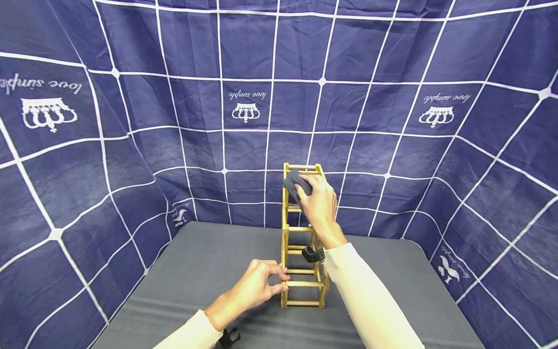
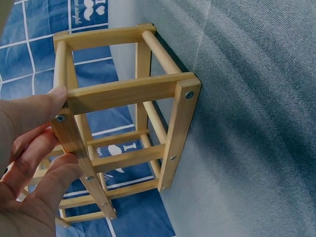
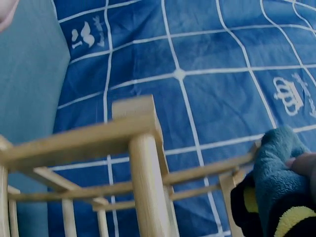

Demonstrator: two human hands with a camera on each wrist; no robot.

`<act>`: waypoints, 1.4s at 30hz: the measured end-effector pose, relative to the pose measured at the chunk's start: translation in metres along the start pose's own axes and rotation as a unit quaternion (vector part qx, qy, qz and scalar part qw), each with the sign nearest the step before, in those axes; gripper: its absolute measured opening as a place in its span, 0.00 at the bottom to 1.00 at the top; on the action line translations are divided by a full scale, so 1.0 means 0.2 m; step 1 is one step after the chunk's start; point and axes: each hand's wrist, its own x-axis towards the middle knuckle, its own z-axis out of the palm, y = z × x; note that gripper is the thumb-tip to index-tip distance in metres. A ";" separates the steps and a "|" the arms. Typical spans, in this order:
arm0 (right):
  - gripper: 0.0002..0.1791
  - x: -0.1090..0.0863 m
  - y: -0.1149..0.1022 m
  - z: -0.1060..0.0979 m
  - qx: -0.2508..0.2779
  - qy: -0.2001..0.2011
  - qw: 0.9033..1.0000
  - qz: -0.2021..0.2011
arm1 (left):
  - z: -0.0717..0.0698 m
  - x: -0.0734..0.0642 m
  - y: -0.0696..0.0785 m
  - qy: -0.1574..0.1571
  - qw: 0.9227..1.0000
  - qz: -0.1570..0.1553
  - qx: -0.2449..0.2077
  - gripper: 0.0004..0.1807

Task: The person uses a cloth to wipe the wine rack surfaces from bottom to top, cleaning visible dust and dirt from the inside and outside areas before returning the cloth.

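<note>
A tall, open wooden rack [image 1: 303, 284] of slim posts and crossbars stands upright on the grey surface. My left hand [image 1: 257, 283] grips its left post low down; in the left wrist view the thumb and fingers [image 2: 42, 185] lie against the post near a corner joint. Up at the top of the rack, my right hand [image 1: 320, 201] holds a bunched grey cloth [image 1: 293, 182] against the upper left post. The right wrist view shows this fuzzy cloth [image 3: 281, 168] at a wooden bar, with black and yellow patches beside it. The right fingers are mostly out of that view.
The grey padded surface [image 1: 218, 252] spreads around the rack's foot. A blue sheet [image 1: 196, 111] with white grid lines hangs behind and on both sides, close behind the rack. A black strap [image 1: 228, 338] sits by the left sleeve, and a black wrist device [image 1: 313, 254] is on the right wrist.
</note>
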 end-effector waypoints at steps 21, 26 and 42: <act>0.17 0.00 0.38 -0.27 0.015 0.008 0.978 -0.210 | -0.01 0.01 -0.01 0.002 1.000 0.010 0.003 0.13; 0.16 -0.05 0.47 -0.22 -0.022 -0.039 0.973 -0.228 | 0.00 -0.01 -0.01 -0.005 1.000 0.007 0.001 0.12; 0.17 -0.04 0.46 -0.23 -0.005 0.013 0.977 -0.214 | 0.00 -0.01 0.00 -0.011 1.000 -0.005 0.003 0.11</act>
